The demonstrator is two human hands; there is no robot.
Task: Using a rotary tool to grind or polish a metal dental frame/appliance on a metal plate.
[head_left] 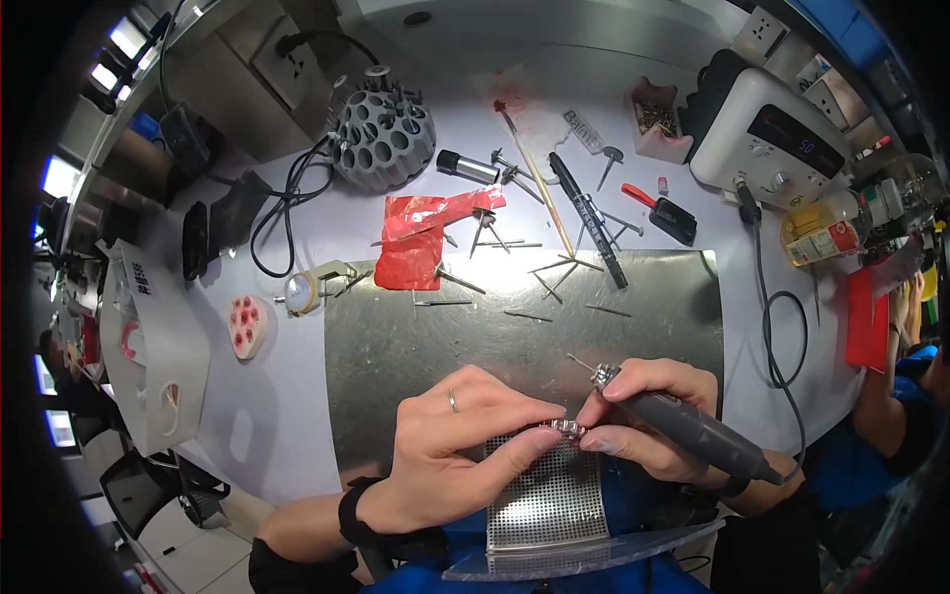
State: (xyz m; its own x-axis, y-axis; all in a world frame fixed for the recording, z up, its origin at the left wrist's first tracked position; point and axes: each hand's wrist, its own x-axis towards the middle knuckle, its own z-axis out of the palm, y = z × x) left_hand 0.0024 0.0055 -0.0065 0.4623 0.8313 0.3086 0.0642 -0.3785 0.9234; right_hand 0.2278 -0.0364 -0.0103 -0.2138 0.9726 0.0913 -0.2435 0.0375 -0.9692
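My left hand (450,441) pinches a small silvery metal piece (567,428) between thumb and forefinger, over a perforated metal grid (549,495) at the near edge of a steel sheet (396,337). A ring sits on one finger of that hand. My right hand (648,416) grips a dark grey rotary handpiece (693,431) like a pen, its thin bur tip (579,362) pointing up and left, just above the small piece. The fingertips of both hands meet around the piece.
Loose burs and pins (554,272) lie scattered on the sheet's far edge beside a red foil scrap (421,238). A grey round bur holder (384,139) stands far left; a white control unit (772,139) with a cable far right. Another person's sleeve (891,396) is at right.
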